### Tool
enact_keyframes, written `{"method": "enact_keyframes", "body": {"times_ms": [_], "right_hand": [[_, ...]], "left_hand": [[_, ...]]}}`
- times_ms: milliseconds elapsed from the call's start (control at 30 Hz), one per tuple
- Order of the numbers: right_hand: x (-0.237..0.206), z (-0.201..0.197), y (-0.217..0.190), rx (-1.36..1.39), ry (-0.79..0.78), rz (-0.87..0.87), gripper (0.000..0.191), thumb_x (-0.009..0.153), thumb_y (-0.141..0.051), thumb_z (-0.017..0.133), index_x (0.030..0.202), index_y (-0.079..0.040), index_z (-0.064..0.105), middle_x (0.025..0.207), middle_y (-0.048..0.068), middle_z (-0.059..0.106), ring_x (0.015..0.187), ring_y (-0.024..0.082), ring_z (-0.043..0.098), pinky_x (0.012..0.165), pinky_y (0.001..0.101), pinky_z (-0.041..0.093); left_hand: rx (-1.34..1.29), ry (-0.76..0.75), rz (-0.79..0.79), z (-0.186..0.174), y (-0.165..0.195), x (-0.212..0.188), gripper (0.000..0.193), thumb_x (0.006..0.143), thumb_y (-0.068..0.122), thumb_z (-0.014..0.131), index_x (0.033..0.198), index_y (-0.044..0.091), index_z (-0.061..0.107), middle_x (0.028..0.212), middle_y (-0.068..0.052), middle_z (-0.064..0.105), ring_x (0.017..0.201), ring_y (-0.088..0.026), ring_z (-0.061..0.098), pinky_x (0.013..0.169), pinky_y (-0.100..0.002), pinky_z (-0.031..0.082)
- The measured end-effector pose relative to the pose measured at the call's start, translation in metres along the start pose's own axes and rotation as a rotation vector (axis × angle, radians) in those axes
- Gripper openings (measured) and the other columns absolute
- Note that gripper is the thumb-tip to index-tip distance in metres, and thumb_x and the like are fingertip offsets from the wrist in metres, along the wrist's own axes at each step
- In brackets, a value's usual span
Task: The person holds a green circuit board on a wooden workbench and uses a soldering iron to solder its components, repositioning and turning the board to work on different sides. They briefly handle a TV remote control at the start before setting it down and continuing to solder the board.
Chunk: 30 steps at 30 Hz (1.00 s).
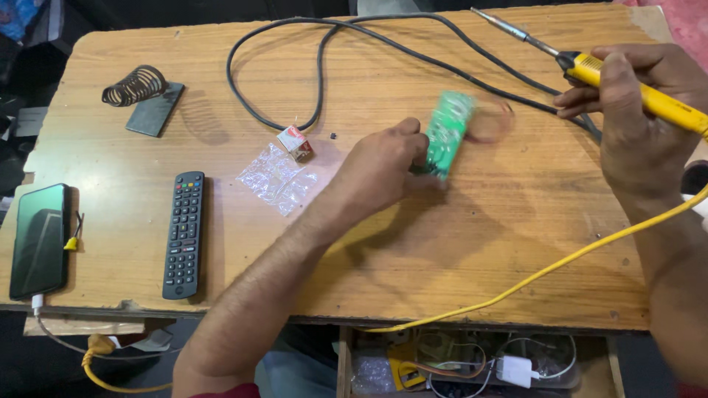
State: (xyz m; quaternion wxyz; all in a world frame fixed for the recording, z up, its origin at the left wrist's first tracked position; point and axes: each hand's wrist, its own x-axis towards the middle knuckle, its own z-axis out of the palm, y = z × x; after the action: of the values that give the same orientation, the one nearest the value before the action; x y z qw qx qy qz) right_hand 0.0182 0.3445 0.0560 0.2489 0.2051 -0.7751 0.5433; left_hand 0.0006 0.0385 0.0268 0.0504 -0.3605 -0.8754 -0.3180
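The table carries everything, so work over its bare middle where the board already sits; your left hand pinches that green board by its near end, fingers closed on it, and it looks blurred, so I judge you should press it flat and steady before the hot tip comes close; your right hand wraps the yellow iron in a closed pen grip, its tip pointing away toward the far edge, well apart from the board; bring the tip round slowly and mind the black cable looping just behind, and the yellow cord trailing across the near side, since either could snag your wrist; the remote lies long and black at the left, with the phone beside it at the edge; the coil stand waits at far left, well apart from the iron; a crumpled clear packet lies left of your hand; touching its far corner, a small red-and-white box, its print too small to tell.
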Motion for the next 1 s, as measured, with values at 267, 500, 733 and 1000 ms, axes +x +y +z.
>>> {"method": "enact_keyframes", "body": {"times_ms": [267, 500, 733, 1000], "right_hand": [[0.005, 0.002, -0.006, 0.013, -0.019, -0.031, 0.032, 0.127, -0.023, 0.055, 0.128, 0.009, 0.056, 0.109, 0.02, 0.068, 0.09, 0.025, 0.075, 0.081, 0.0331, 0.066], [0.008, 0.006, -0.01, 0.069, 0.01, 0.042, 0.025, 0.123, -0.016, 0.06, 0.13, 0.008, 0.057, 0.116, 0.018, 0.069, 0.098, 0.024, 0.075, 0.085, 0.0327, 0.066], [0.012, -0.004, -0.011, 0.105, -0.046, 0.052, 0.017, 0.122, -0.009, 0.065, 0.129, 0.005, 0.058, 0.122, 0.015, 0.069, 0.11, 0.021, 0.073, 0.092, 0.0323, 0.064], [0.013, -0.017, -0.007, 0.112, -0.074, 0.072, 0.006, 0.12, -0.003, 0.056, 0.123, 0.001, 0.056, 0.117, 0.015, 0.067, 0.112, 0.022, 0.071, 0.101, 0.034, 0.062]], "left_hand": [[0.149, 0.061, -0.102, 0.017, 0.026, -0.003, 0.043, 0.094, 0.046, 0.072, 0.085, 0.004, 0.07, 0.087, -0.013, 0.069, 0.082, -0.033, 0.069, 0.072, -0.047, 0.054], [0.072, 0.131, 0.156, 0.016, 0.002, 0.002, 0.019, 0.087, 0.027, 0.076, 0.098, 0.011, 0.076, 0.129, -0.011, 0.065, 0.125, -0.03, 0.056, 0.104, -0.045, 0.047], [0.048, -0.002, 0.251, 0.015, -0.033, 0.021, 0.038, 0.092, 0.02, 0.073, 0.13, 0.012, 0.07, 0.142, -0.007, 0.06, 0.138, -0.031, 0.047, 0.113, -0.05, 0.035], [0.094, -0.019, 0.016, -0.005, -0.017, 0.017, 0.033, 0.083, 0.032, 0.08, 0.112, 0.015, 0.077, 0.127, -0.006, 0.067, 0.124, -0.03, 0.052, 0.108, -0.047, 0.038]]}}
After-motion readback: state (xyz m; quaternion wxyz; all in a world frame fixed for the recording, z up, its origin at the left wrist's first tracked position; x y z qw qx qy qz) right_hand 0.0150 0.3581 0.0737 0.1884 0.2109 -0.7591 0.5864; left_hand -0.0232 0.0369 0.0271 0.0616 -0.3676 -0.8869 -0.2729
